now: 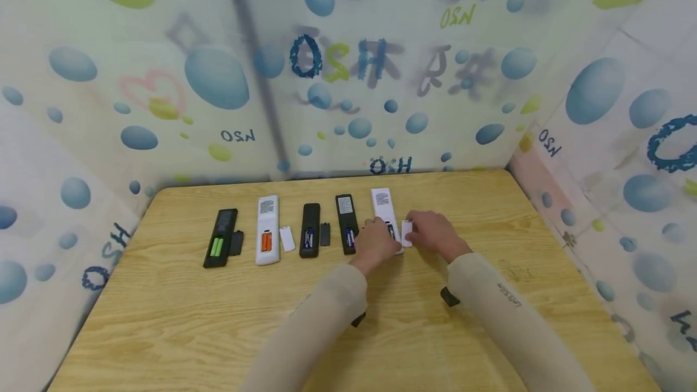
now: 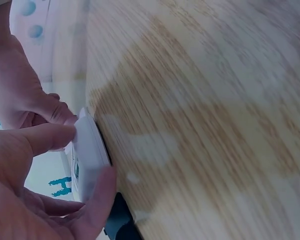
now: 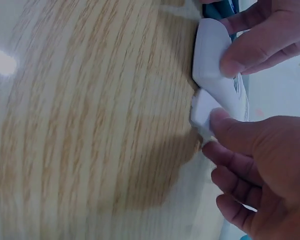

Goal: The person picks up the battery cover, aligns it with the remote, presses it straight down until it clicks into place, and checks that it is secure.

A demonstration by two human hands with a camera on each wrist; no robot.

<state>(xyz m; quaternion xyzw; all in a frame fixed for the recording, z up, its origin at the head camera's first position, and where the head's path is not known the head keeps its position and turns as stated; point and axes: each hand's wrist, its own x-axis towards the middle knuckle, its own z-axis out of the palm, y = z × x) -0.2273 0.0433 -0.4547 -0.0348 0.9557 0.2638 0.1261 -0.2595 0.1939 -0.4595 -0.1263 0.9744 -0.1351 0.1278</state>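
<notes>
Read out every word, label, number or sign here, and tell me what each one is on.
"H2O", mirrored, so like "OSH": wall covering, several times.
"N2O", also mirrored: same covering, several times.
Too blurred to read: grey lettering high on that covering.
Too small to read: labels on the left white remote, right white remote and second-from-right remote; lettering on the right sleeve.

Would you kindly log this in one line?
left hand: grips long white remote | right hand: pinches white rectangular cover | cover: off remote
</notes>
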